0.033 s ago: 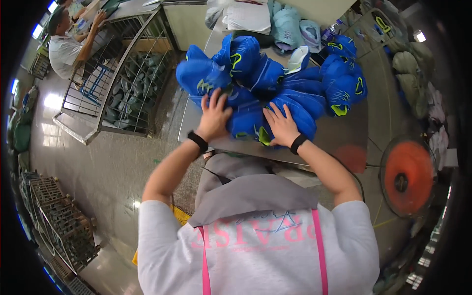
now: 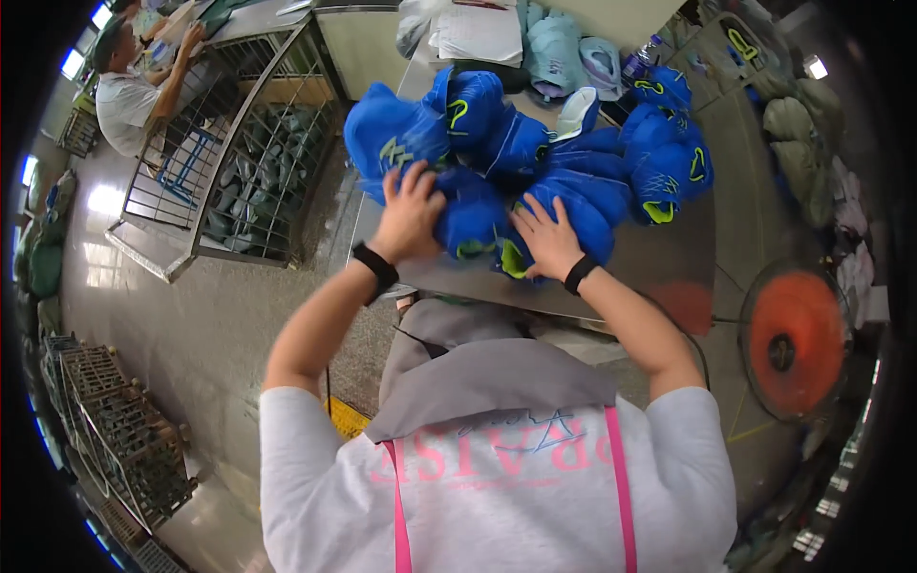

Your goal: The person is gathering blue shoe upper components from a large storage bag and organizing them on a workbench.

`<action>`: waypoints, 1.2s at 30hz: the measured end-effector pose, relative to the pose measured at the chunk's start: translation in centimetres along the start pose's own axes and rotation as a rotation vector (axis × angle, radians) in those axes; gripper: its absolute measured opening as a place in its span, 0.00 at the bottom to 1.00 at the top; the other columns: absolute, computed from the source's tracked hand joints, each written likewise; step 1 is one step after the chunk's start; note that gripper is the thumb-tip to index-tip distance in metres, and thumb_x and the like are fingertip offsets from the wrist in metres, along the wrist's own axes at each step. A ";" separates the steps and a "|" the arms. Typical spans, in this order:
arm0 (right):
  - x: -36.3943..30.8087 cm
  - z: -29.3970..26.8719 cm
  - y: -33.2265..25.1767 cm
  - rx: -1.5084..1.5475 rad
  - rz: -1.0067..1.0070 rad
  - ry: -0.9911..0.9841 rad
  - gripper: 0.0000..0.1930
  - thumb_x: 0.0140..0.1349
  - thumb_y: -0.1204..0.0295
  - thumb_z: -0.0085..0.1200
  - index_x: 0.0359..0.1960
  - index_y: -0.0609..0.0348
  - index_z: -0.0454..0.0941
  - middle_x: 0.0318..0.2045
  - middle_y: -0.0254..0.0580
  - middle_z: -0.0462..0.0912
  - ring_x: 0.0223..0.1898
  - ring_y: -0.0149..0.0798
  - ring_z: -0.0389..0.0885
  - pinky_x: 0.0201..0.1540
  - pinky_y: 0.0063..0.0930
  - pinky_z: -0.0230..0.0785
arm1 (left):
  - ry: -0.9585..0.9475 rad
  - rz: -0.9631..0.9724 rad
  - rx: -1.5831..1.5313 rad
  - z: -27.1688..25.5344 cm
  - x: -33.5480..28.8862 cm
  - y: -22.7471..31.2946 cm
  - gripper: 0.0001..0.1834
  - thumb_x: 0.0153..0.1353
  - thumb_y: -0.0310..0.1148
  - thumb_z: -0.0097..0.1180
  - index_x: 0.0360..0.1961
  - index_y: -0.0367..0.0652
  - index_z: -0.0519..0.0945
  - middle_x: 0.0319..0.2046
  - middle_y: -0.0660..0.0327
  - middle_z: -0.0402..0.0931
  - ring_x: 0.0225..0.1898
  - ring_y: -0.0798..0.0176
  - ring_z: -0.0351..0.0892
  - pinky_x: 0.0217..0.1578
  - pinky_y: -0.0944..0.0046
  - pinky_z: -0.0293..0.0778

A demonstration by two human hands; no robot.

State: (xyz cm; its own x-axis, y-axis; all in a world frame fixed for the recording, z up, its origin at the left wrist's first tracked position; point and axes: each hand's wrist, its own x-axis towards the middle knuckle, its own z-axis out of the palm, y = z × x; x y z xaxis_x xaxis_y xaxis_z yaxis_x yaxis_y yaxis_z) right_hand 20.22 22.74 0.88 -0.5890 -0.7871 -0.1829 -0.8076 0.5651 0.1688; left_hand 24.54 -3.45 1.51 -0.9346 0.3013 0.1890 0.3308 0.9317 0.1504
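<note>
A heap of bright blue shoe uppers (image 2: 487,148) with lime-green trim lies across a metal-topped table (image 2: 669,263) in front of me. My left hand (image 2: 411,212) rests on the heap's near left side, fingers bent a little and apart, against a blue upper (image 2: 394,129) that is slightly blurred. Spread flat, my right hand (image 2: 551,241) lies on the stacked blue uppers (image 2: 594,196) nearer the middle. Just left of its thumb shows the lime-green lining (image 2: 513,256) of one upper. Neither hand is closed round anything.
Papers (image 2: 475,38), pale teal uppers (image 2: 552,59) and a purple bottle (image 2: 642,57) stand at the table's back. A wire cage cart (image 2: 229,162) holds grey-green pieces at left, a seated person (image 2: 134,95) beyond it. An orange fan (image 2: 798,334) is at right.
My left hand has shifted slightly left and nearer me, and the blue uppers beside it have moved a little. The right hand stays almost in place.
</note>
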 end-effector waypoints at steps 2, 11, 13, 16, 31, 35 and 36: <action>-0.1 -1.3 1.4 0.035 0.069 -0.018 0.47 0.28 0.51 0.67 0.55 0.49 0.62 0.55 0.37 0.63 0.63 0.43 0.49 0.58 0.61 0.42 | -0.039 0.019 0.047 -4.9 2.0 -1.1 0.32 0.27 0.47 0.63 0.36 0.42 0.73 0.39 0.53 0.69 0.47 0.53 0.66 0.51 0.51 0.53; -0.7 1.2 0.8 -0.018 -0.096 0.057 0.37 0.32 0.56 0.66 0.50 0.46 0.69 0.52 0.38 0.67 0.62 0.46 0.50 0.60 0.57 0.37 | -0.979 -0.115 0.424 -2.5 4.4 1.0 0.20 0.26 0.38 0.60 0.28 0.50 0.82 0.27 0.60 0.79 0.35 0.56 0.78 0.29 0.55 0.69; -0.7 1.1 1.3 0.035 -0.098 0.029 0.36 0.33 0.57 0.66 0.50 0.46 0.69 0.54 0.38 0.65 0.63 0.47 0.47 0.60 0.57 0.36 | -1.100 -0.028 0.491 -1.8 5.0 3.6 0.21 0.32 0.36 0.57 0.35 0.55 0.82 0.34 0.59 0.78 0.41 0.55 0.76 0.45 0.53 0.60; -1.2 0.6 1.7 -0.038 -0.153 0.005 0.27 0.39 0.60 0.62 0.45 0.46 0.72 0.51 0.36 0.68 0.62 0.46 0.50 0.59 0.56 0.41 | -0.832 -0.016 0.360 -0.6 3.4 2.2 0.21 0.34 0.36 0.54 0.37 0.59 0.81 0.35 0.57 0.76 0.45 0.55 0.71 0.49 0.53 0.55; 0.3 -4.9 6.6 0.489 -0.108 0.044 0.26 0.40 0.65 0.62 0.43 0.58 0.69 0.43 0.44 0.71 0.45 0.46 0.71 0.47 0.35 0.66 | -0.364 0.243 0.024 -0.9 6.4 -0.4 0.26 0.36 0.33 0.55 0.43 0.63 0.78 0.55 0.54 0.59 0.59 0.48 0.51 0.56 0.43 0.47; 5.3 -5.4 9.7 0.321 -0.045 0.378 0.29 0.39 0.64 0.63 0.45 0.63 0.70 0.47 0.45 0.70 0.55 0.47 0.64 0.54 0.33 0.60 | -0.478 0.441 0.022 -2.4 11.5 -1.3 0.30 0.37 0.34 0.56 0.49 0.59 0.73 0.55 0.53 0.59 0.60 0.48 0.50 0.53 0.49 0.53; 6.6 -5.0 10.1 0.273 -0.029 0.323 0.35 0.40 0.59 0.63 0.49 0.67 0.65 0.52 0.50 0.66 0.57 0.48 0.61 0.56 0.34 0.58 | -0.329 0.429 -0.023 -2.1 13.5 -1.4 0.30 0.38 0.33 0.55 0.50 0.54 0.71 0.55 0.54 0.60 0.60 0.50 0.51 0.53 0.51 0.55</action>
State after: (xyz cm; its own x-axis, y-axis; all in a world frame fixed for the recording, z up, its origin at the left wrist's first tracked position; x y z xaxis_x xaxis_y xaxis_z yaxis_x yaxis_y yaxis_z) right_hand 8.30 21.99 6.19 -0.5615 -0.8161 0.1365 -0.8274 0.5521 -0.1026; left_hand 11.69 -1.14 5.89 -0.7056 0.7046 -0.0750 0.6908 0.7077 0.1483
